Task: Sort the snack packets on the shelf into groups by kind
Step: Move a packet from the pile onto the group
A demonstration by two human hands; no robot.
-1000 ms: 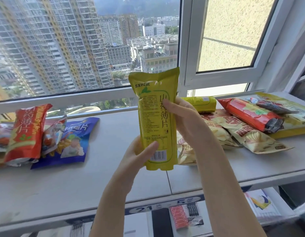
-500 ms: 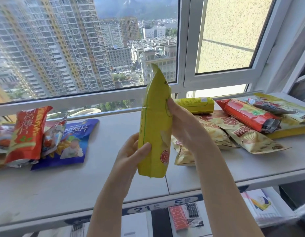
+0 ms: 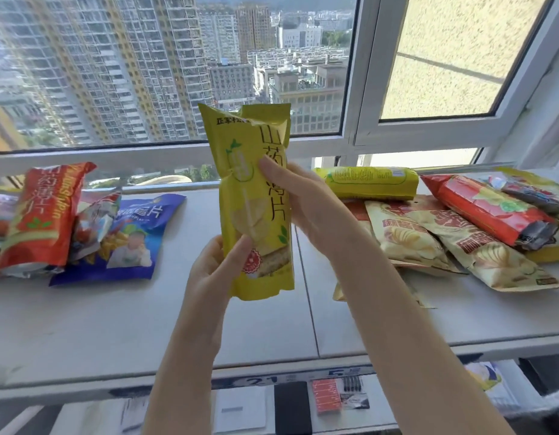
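Note:
I hold a tall yellow snack packet [image 3: 253,196] upright above the middle of the white shelf [image 3: 115,324], its front face towards me. My left hand [image 3: 215,271] grips its lower left edge, thumb on the front. My right hand [image 3: 300,199] grips its right side at mid height, thumb across the front. On the left lie an orange-red packet [image 3: 41,215], a crumpled packet [image 3: 94,224] and a blue packet [image 3: 131,240]. On the right a second yellow packet [image 3: 370,182] lies on its side beside beige chip packets [image 3: 479,249] and a red packet [image 3: 491,211].
A window [image 3: 178,67] with a white frame runs along the back of the shelf. A white wall [image 3: 551,98] closes the right end. Under the shelf's front edge sits a lower level with papers and a small red card [image 3: 327,400]. More packets are piled at the far right.
I have turned the yellow packet about its long axis, from its back with the barcode, through edge-on, to its printed front. Both hands have shifted their hold on it.

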